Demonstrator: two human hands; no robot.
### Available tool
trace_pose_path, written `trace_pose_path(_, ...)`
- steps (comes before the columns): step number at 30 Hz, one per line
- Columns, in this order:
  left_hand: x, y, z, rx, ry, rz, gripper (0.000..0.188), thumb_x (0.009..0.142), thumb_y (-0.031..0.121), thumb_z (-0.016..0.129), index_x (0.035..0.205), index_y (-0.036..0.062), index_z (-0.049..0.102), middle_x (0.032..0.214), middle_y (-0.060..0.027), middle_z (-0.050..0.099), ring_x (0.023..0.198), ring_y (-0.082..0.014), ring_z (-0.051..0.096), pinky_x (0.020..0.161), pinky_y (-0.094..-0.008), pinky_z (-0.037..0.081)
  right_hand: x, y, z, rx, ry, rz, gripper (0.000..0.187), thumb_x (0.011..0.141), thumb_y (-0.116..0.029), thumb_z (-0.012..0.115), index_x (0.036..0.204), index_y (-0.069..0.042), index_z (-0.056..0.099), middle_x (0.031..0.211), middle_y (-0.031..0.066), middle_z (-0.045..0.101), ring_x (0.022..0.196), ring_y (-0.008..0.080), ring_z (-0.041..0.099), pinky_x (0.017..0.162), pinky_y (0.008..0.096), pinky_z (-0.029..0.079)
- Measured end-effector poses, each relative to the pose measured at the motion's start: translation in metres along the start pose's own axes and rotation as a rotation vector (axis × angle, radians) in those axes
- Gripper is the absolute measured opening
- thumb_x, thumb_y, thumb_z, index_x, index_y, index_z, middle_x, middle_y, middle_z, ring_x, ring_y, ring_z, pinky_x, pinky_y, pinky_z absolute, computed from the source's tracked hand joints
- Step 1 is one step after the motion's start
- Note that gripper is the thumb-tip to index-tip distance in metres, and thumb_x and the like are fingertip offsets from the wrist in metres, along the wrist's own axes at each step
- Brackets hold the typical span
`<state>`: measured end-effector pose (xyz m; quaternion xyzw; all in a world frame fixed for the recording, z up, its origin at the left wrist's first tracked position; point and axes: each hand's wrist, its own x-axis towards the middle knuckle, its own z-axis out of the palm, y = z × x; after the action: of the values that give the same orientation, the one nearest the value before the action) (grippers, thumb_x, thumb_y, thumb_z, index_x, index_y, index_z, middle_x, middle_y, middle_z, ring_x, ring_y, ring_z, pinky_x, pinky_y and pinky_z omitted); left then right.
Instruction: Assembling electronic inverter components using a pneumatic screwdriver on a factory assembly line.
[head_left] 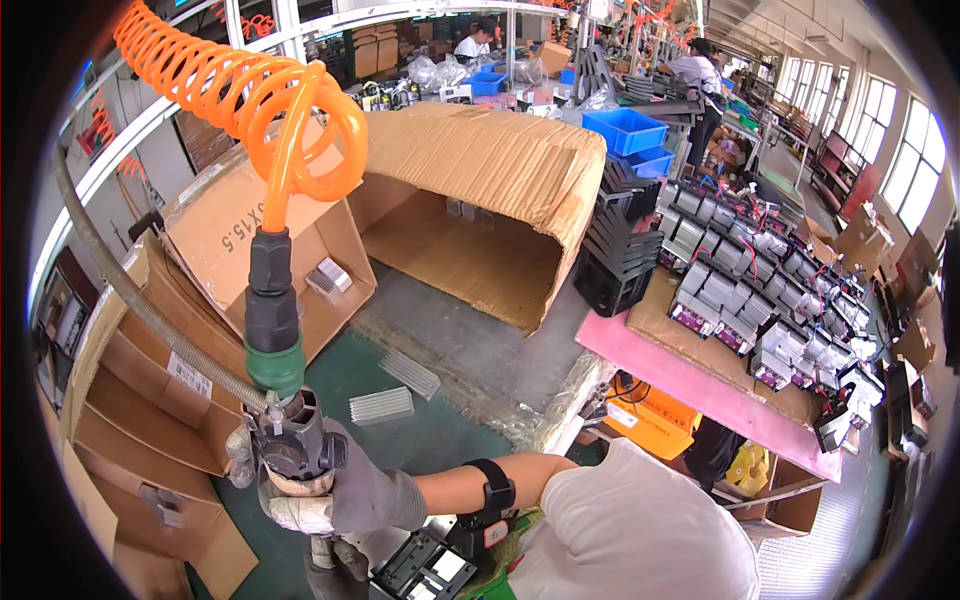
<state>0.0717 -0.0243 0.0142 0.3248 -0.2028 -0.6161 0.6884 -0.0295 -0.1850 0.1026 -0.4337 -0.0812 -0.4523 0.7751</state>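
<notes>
Black pneumatic screwdriver (292, 445) on an orange coiled air hose (250, 95) hangs upright; the grey-gloved hand (350, 490) is wrapped tight around its grip, steadying it above the green tabletop (420, 440).

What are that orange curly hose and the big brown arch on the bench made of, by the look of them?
The orange hose looks like glossy, springy plastic: it shines and holds tight coils. The brown arch seems to be corrugated cardboard, matte and creased, with a rough edge.

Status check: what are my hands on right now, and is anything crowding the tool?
Gloved hand gripping pneumatic tool; which hand, unclear. Orange coiled hose rises from its top. Other hand not seen. Finned metal blocks lie just beyond.
</notes>
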Motion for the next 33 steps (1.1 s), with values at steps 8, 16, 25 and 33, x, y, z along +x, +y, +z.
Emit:
trace_pose_path(8,-0.005,0.001,0.005,-0.013,0.323,-0.011,0.028,0.099,0.028,0.055,0.104,0.0002,0.055,0.079,-0.0018,0.047,0.069,-0.0122,0.042,0.062,-0.0237,0.039,-0.007,0.003,0.003,-0.120,-0.118,0.015,0.060,0.072,-0.003,0.075,0.125,-0.001,0.046,0.109,0.0089,0.058,0.087,0.0115,0.058,0.074,0.0269,0.049)
trace_pose_path(16,-0.009,0.001,0.003,-0.227,0.212,-0.012,0.030,0.097,0.026,0.057,0.077,0.0065,0.047,0.069,-0.0009,0.037,0.060,-0.0138,0.036,0.057,-0.0251,0.037,-0.009,0.018,0.011,-0.238,-0.205,-0.310,0.025,0.100,-0.016,0.044,0.119,-0.002,0.051,0.104,0.0050,0.059,0.088,0.0154,0.058,0.077,0.0277,0.052)
trace_pose_path(25,-0.016,-0.005,0.014,-0.132,0.415,0.112,0.026,0.095,0.024,0.060,0.081,0.0037,0.053,0.072,-0.0021,0.046,0.063,-0.0149,0.042,0.060,-0.0264,0.040,-0.007,0.020,0.016,-0.199,-0.241,-0.353,0.023,0.098,-0.014,0.048,0.113,0.003,0.050,0.094,0.0071,0.057,0.054,0.0092,0.052,0.045,0.0220,0.046)
trace_pose_path(33,-0.042,-0.017,0.023,1.659,0.288,0.675,0.061,0.093,0.045,0.059,0.130,-0.0019,0.050,0.113,-0.0223,0.061,0.096,-0.0336,0.062,0.084,-0.0419,0.049,-0.020,-0.007,0.005,0.071,-0.264,-0.014,0.050,0.079,0.008,0.063,0.126,-0.002,0.050,0.113,0.0055,0.058,0.102,0.0126,0.058,0.090,0.0276,0.047)
